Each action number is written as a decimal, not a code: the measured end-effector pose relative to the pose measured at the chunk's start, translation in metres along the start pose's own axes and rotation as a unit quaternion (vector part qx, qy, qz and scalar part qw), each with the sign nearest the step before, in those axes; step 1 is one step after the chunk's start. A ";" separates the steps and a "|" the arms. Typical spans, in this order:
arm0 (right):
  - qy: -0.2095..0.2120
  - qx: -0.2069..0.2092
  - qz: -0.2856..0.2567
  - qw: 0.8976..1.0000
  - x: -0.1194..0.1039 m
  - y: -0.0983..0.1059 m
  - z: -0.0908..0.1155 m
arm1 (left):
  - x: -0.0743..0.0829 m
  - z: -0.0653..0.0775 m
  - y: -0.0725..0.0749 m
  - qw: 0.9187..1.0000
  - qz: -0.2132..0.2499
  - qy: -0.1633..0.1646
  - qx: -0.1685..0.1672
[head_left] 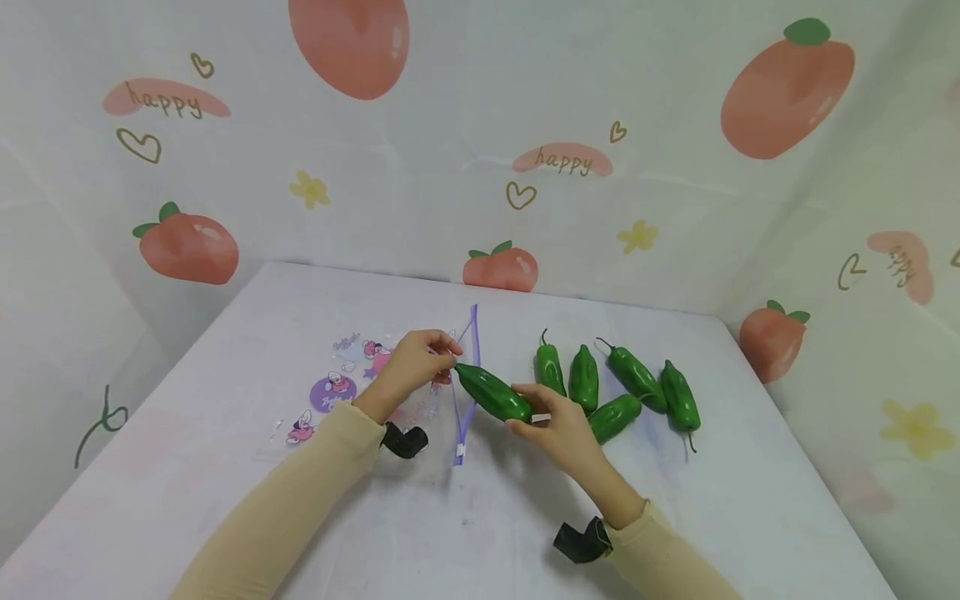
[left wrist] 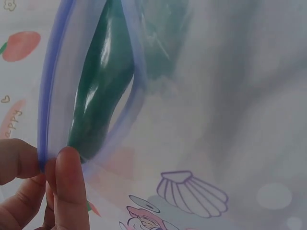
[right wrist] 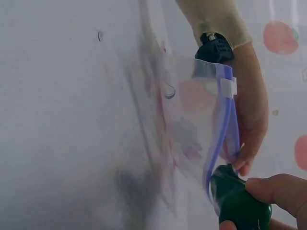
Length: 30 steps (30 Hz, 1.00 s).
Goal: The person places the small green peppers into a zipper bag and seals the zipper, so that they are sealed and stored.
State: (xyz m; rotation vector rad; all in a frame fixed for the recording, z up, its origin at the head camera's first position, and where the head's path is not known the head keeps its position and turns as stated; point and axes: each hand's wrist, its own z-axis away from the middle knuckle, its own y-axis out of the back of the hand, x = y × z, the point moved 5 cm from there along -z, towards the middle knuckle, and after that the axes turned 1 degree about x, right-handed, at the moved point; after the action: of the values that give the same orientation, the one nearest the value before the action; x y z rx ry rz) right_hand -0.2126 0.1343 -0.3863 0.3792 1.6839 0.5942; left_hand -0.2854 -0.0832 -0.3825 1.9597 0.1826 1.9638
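A clear zip bag (head_left: 420,400) with a purple slider rim and cartoon prints lies on its side on the table, its mouth spread toward the right. My left hand (head_left: 414,367) pinches the far part of that rim; in the left wrist view, thumb and fingers (left wrist: 71,187) grip the purple edge. With its fingertips, my right hand (head_left: 555,425) holds a glossy green pepper (head_left: 493,393) by the blunt end. The pepper's narrow end is at the bag's opening, seen between the two rim edges in the left wrist view. A white slider (right wrist: 228,88) sits near one end of the rim.
Several more green peppers lie in a loose group to the right, among them a long-stemmed one (head_left: 633,377) and one at the far right (head_left: 679,396). The white table (head_left: 465,533) meets a printed curtain (head_left: 420,200) at the back.
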 end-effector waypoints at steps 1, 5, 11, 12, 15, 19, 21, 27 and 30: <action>0.000 -0.001 0.002 1.000 -0.001 0.000 -0.001 | 0.000 0.000 0.000 1.000 0.000 -0.001 0.000; -0.007 -0.006 0.007 1.000 -0.005 0.000 -0.006 | 0.001 -0.001 0.001 1.000 0.005 -0.001 0.002; -0.012 -0.017 0.001 1.000 -0.009 0.001 -0.012 | 0.003 -0.001 0.002 1.000 0.003 -0.002 0.008; -0.012 -0.018 0.001 1.000 -0.009 0.001 -0.013 | 0.004 -0.001 0.002 1.000 0.004 -0.001 0.008; -0.012 -0.021 0.008 1.000 -0.010 0.001 -0.015 | 0.004 0.000 0.003 1.000 0.006 -0.002 0.006; -0.013 -0.022 0.030 0.999 -0.011 0.003 -0.018 | 0.004 -0.001 0.003 1.000 0.010 -0.002 0.005; -0.015 -0.021 0.041 0.999 -0.010 0.003 -0.021 | 0.004 -0.001 0.003 1.000 0.011 -0.001 0.005; -0.022 -0.022 0.044 0.999 -0.009 0.004 -0.025 | 0.003 -0.002 0.003 1.000 0.007 0.001 0.004; -0.028 -0.024 0.047 0.998 -0.009 0.004 -0.027 | 0.003 -0.003 0.002 1.000 0.006 0.004 0.003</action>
State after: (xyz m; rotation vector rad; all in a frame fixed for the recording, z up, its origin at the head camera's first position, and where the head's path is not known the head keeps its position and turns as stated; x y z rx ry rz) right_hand -0.2378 0.1279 -0.3737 0.4389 1.6021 0.6865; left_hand -0.2882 -0.0836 -0.3787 1.9619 0.1792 1.9809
